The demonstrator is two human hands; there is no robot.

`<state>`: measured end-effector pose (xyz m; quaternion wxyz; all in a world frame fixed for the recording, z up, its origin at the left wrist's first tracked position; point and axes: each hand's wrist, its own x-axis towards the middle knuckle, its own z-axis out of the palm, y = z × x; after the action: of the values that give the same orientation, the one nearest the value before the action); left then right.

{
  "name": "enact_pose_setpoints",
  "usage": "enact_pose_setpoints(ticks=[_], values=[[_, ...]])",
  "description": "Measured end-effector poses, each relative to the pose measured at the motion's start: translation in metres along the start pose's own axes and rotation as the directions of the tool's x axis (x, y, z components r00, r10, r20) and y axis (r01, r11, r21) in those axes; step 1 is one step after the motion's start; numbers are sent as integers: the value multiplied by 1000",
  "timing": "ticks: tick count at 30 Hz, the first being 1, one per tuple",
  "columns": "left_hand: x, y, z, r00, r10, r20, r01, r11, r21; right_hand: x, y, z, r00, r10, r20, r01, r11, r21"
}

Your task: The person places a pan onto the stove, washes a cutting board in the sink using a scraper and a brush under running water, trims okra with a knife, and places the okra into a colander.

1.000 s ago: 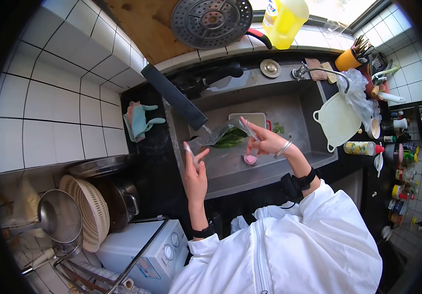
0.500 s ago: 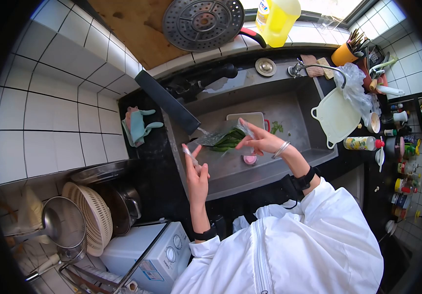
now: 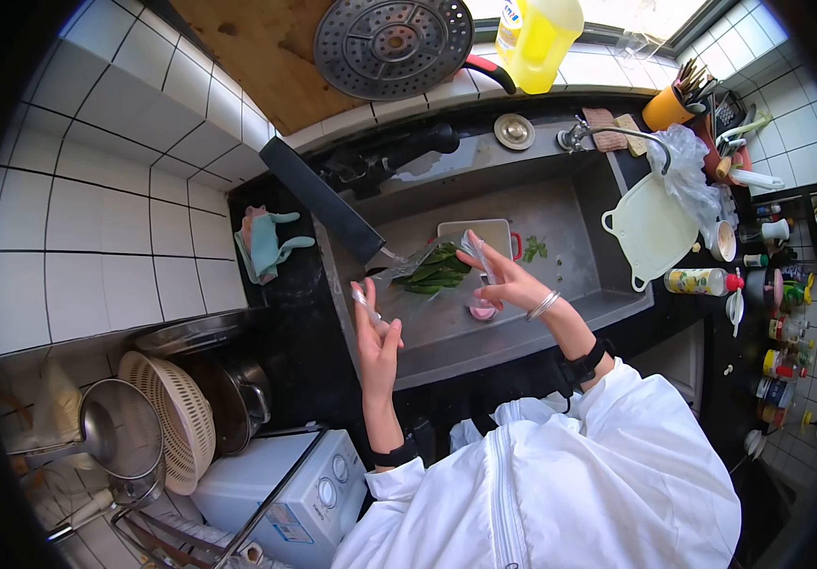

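Observation:
Above the sink (image 3: 608, 237), both my hands stretch a thin clear plastic bag (image 3: 407, 268) between them. My left hand (image 3: 376, 346) has its side of the plastic around the fingers, which are spread with the thumb apart. My right hand (image 3: 506, 278) grips the other side with bent fingers. Dark green leafy vegetables (image 3: 439, 269) show between the hands; whether they lie inside the bag or beneath it I cannot tell. Water runs from the dark faucet (image 3: 328, 204) close to the bag's left side. A small pink item (image 3: 482, 311) lies in the sink below my right hand.
A white red-handled tray (image 3: 489, 229) and loose green leaves (image 3: 535, 248) lie in the sink. A pale cutting board (image 3: 650, 230) and a bottle (image 3: 698, 281) are to the right. Rubber gloves (image 3: 264, 245) lie left, and a yellow jug (image 3: 546, 43) stands behind.
My right hand has shifted slightly right, and its fingers have turned downward a little. The greens show more widely between the hands. My left hand has moved slightly left.

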<state>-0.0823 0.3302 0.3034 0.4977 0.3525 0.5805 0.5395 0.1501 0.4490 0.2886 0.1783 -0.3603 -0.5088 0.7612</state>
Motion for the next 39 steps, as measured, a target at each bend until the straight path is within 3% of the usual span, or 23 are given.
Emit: enact_pose_setpoints(ticks=[2,6,14,21,24,26,30,33,39], values=[[-4,3,-5,996,-81,26,81,996,28,-3,2,4,999,19,34,-19,1000,3],[-7,-3,-11,998,-58,12,56,991,118,-6,7,8,995,55,79,-56,998,14],[-1,-2,-3,998,65,-10,-64,997,53,-6,10,5,999,5,34,-6,1000,17],[-2,-4,-2,1000,27,-16,-26,999,46,-8,8,7,998,34,52,-37,998,54],[-8,-1,-3,999,-37,-11,38,992,120,-13,8,1,990,102,98,-92,990,-103],[-10,4,-4,995,-96,-12,96,979,181,-16,7,0,988,147,38,-137,972,-190],[-9,2,0,999,-39,15,35,971,235,-21,-11,6,942,251,-224,-332,802,-496],[-5,-14,0,997,76,2,-74,964,255,-20,23,1,918,-180,-354,-233,477,-847],[9,-7,-6,997,52,-58,-29,936,352,-9,17,17,784,-342,-517,-309,507,-805]])
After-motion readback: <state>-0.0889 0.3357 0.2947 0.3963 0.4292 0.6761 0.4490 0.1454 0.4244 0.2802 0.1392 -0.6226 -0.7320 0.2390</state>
